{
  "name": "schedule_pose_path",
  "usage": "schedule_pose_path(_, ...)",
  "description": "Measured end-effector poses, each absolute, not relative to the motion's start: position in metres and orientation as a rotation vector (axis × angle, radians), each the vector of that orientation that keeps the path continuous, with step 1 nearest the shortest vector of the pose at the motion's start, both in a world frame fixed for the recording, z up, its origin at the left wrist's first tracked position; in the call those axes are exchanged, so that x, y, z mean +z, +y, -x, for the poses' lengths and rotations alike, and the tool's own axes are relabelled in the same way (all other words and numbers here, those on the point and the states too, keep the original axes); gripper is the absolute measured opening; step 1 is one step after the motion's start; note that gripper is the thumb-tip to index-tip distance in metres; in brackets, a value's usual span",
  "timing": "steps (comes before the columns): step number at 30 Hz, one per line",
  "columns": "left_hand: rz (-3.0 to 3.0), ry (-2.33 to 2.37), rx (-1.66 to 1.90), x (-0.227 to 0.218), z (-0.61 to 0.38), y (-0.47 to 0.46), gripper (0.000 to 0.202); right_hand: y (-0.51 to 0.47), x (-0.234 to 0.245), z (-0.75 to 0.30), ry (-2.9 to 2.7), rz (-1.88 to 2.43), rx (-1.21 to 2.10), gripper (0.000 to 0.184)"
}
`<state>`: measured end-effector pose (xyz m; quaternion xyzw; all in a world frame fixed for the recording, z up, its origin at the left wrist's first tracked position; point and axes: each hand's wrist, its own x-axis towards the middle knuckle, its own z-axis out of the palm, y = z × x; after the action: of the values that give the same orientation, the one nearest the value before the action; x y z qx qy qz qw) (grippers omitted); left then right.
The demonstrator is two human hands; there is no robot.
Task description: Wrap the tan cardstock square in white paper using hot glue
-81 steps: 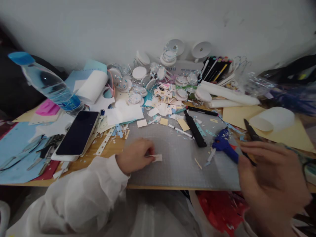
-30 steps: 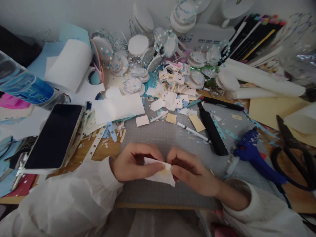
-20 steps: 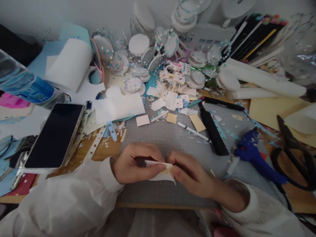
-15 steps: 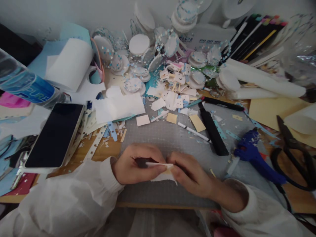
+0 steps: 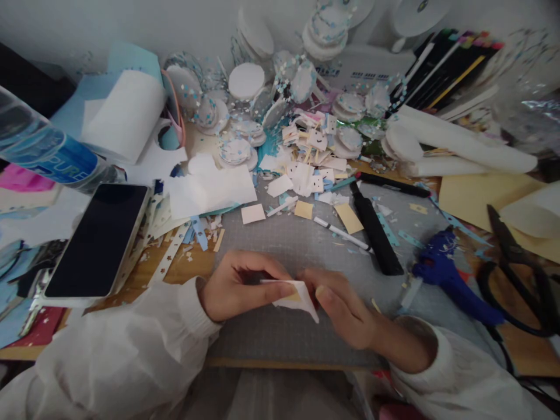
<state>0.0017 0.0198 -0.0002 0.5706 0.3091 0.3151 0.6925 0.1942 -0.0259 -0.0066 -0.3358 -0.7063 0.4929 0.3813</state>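
Note:
A small piece of folded white paper (image 5: 303,298) with a yellowish patch is held up over the grey cutting mat (image 5: 258,344). My left hand (image 5: 245,286) pinches its left part between thumb and fingers. At its right edge is my right hand (image 5: 343,306), with curled fingers against the paper and partly hidden behind it. The right thumb stands slightly off the paper's front. Beyond the hands lie a pale pink paper rectangle (image 5: 252,213), a small yellow paper square (image 5: 303,209) and a white pen (image 5: 341,233).
To the right are a black tube-shaped tool (image 5: 376,236), a blue glue gun (image 5: 455,286) and black scissors (image 5: 511,262). Leftward lie a phone (image 5: 98,239) and a water bottle (image 5: 56,151). Paper scraps and small faced paper pieces (image 5: 317,140) pile up at the back.
The folded paper has tilted so more of its front shows, its lower corner pointing right. My right thumb has lifted away from the paper's front.

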Motion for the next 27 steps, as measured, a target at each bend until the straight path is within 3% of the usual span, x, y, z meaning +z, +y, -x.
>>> schedule_pose_path(9,-1.199,0.756,0.665,0.0026,-0.0028,0.0205,0.015,-0.0255,-0.0040,-0.1922,-1.959,0.953,1.120,0.027)
schedule_pose_path(27,-1.312,0.635,0.728,-0.0002,-0.0027,0.0225,0.016,-0.0252,-0.0083,-0.1869,-2.003,1.064,0.874,0.032)
